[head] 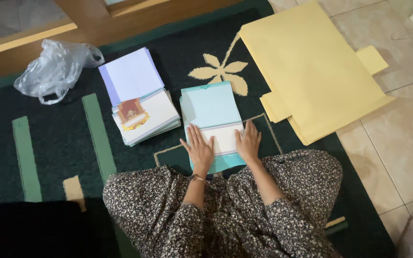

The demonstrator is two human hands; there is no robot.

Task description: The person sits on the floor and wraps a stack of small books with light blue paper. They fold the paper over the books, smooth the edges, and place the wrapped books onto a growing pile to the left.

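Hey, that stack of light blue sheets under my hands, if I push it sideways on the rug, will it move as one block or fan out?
The light blue stack is loose thin sheets with uneven edges, so it would probably fan out. Both the left hand and right hand lie flat on the white card on top, which might slide first. The rug likely grips the bottom sheet.

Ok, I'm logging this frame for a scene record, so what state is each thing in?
left hand: flat, palm down on the white card.
right hand: flat, palm down on the white card.
white card: lying flat on the turquoise stack.
turquoise stack: piled neatly on the rug.
printed card stack: fanned, slightly skewed.
lilac sheets: flat, under the printed cards.
yellow sheets: stacked flat.
plastic bag: crumpled.
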